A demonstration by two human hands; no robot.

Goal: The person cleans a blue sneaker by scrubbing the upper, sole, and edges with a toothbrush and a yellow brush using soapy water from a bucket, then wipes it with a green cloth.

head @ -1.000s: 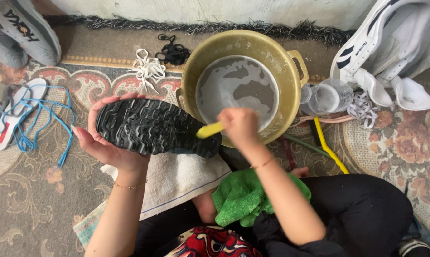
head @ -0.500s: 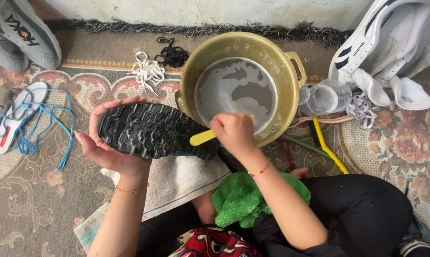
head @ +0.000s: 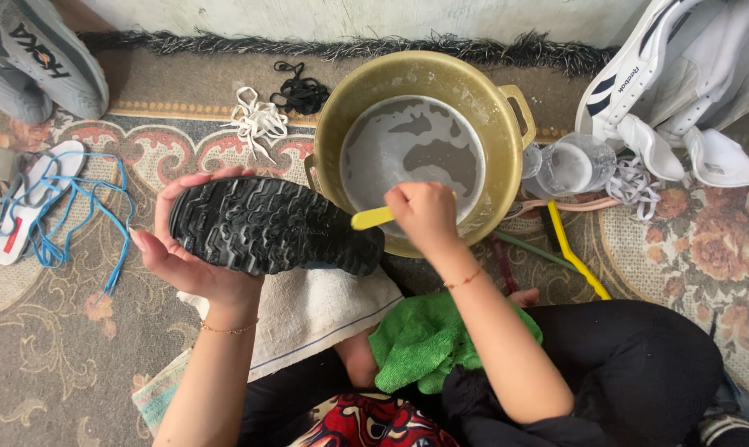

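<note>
We sit on a patterned rug (head: 60,348), everything laid out on it. Biggest item: a brass-coloured pot (head: 341,108) holding grey sudsy water, up by the wall. White sneakers (head: 664,74) upper right, grey sneakers (head: 35,58) upper left. A white towel (head: 308,314) and a green cloth (head: 420,339) lie over our lap.

The black shoe (head: 267,225) is held sole up, just left of the pot, heel end touching or overlapping the rim. Our left hand (head: 188,261) cups it from beneath, fingers wrapped round the toe end, clamped on. Our right hand (head: 424,217) is closed in a fist on a yellow-handled brush (head: 373,218), over the pot's near edge, handle tip at the shoe's heel.

Handling, as a judgement: shoe looks light, sole stiff with deep tread, likely slippery when wet; grip round the edges, as here.

Smaller: clear bottle (head: 569,165), white laces (head: 258,120), black laces (head: 301,87), blue laces (head: 68,215).
</note>
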